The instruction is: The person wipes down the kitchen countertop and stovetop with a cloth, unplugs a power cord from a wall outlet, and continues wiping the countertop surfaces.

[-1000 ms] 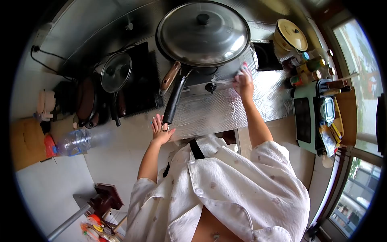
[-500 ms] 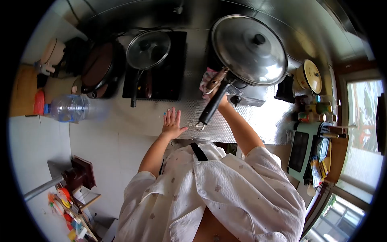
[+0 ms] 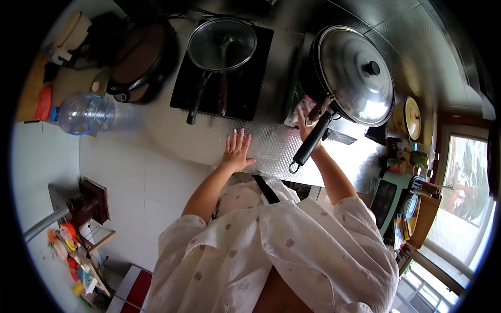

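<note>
My left hand (image 3: 237, 152) lies flat with spread fingers on the foil-covered counter (image 3: 271, 143), near its front edge. My right hand (image 3: 308, 130) is partly hidden under the black handle (image 3: 313, 140) of a large pan with a domed steel lid (image 3: 357, 75). It is on a pink and white cloth (image 3: 302, 110) at the left side of the stove under that pan. A smaller pan with a glass lid (image 3: 222, 46) sits on the black cooktop (image 3: 263, 57), beyond my left hand.
A dark round appliance (image 3: 141, 55) and a clear plastic bottle lying down (image 3: 86, 112) are on the left. To the right are a yellow lidded pot (image 3: 408, 119), several jars (image 3: 404, 166) and a green toaster oven (image 3: 389, 198).
The view has swung left. My right hand has gone with the cloth from the stove's right side to its left, passing under the pan handle. My left hand has moved away from that handle.
</note>
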Demonstrator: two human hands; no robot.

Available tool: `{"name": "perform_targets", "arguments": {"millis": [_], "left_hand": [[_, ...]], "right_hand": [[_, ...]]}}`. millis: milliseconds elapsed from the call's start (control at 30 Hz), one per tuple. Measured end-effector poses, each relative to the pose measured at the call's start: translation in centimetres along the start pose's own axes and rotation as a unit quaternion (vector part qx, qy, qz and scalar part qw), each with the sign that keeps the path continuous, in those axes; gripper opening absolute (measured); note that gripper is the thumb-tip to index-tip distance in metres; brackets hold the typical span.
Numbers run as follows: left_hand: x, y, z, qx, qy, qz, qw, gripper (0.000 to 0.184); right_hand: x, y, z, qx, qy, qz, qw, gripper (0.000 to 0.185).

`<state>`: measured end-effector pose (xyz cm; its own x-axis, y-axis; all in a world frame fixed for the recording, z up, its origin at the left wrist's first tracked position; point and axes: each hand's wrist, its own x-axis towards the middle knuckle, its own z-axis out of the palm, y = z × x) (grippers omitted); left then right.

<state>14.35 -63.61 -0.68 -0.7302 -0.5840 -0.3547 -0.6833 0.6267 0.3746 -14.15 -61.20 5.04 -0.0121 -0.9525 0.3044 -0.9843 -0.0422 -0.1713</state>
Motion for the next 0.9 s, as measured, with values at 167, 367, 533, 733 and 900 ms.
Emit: {"name": "perform_targets", "arguments": {"millis": [167, 367, 533, 733, 900], "left_hand": [[0.2, -0.2, 0.1, -0.010, 0.011, 0.017, 1.000, 0.094], [0.3, 0.4, -1.0, 0.043, -0.035, -0.015, 0.998, 0.094], [0.4, 0.7, -1.7, 0.042, -0.047, -0.011, 0.998, 0.094], [0.5, 1.3, -2.6, 0.058, -0.097, -0.042, 0.993, 0.094], [0.5, 1.8, -2.9, 0.076, -0.108, -0.071, 0.989, 0.095]], "right_hand": [[2.2, -2.3, 3.3, 0.028, -0.019, -0.050, 0.998, 0.048], [0.0, -0.1, 0.3, 0.076, -0.064, -0.079, 0.992, 0.044], [-4.3, 2.0, -1.1, -0.121, -0.122, -0.131, 0.976, 0.042], [-6.3, 2.5, -1.0, -0.193, -0.095, -0.169, 0.962, 0.046], [-11.4, 4.6, 0.4, -0.093, -0.140, -0.112, 0.979, 0.047]]}}
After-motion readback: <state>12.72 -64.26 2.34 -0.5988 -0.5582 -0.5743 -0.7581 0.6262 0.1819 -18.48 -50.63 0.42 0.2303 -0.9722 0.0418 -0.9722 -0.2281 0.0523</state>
